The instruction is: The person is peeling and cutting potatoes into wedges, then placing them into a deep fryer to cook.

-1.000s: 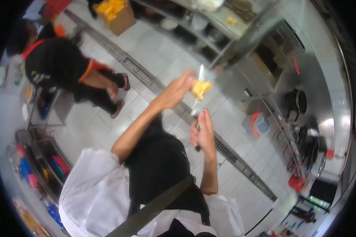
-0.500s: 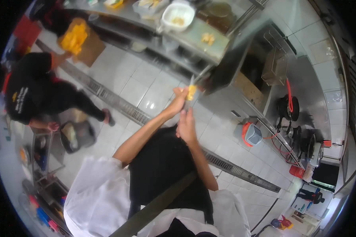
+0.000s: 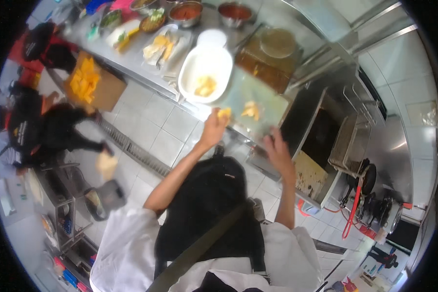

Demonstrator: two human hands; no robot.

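Observation:
My left hand (image 3: pixel 213 130) is closed on a yellow piece of food (image 3: pixel 224 113), perhaps fruit, at the near edge of a pale green cutting board (image 3: pixel 267 100). Beside that edge, to the right, is my right hand (image 3: pixel 281 152); motion smears its fingers, so whether it holds anything is unclear. A small heap of pale yellow pieces (image 3: pixel 250 111) lies on the board. Left of it stands a white oval tub (image 3: pixel 199 63) with more yellow pieces (image 3: pixel 206 86) at the bottom.
Several bowls, two with red contents (image 3: pixel 186 13), line the steel counter (image 3: pixel 131 61). A fryer basket (image 3: pixel 344 146) and red-handled pan (image 3: pixel 368 179) are at right. At left, a person in black (image 3: pixel 58 126) is near a cardboard box (image 3: pixel 109 90) of yellow pieces. A drain grate (image 3: pixel 136 152) crosses the floor.
The counter now lies closer below me. My left hand has carried the yellow piece to the board's edge, and my right hand has moved away to the right. A blade seen earlier cannot be made out.

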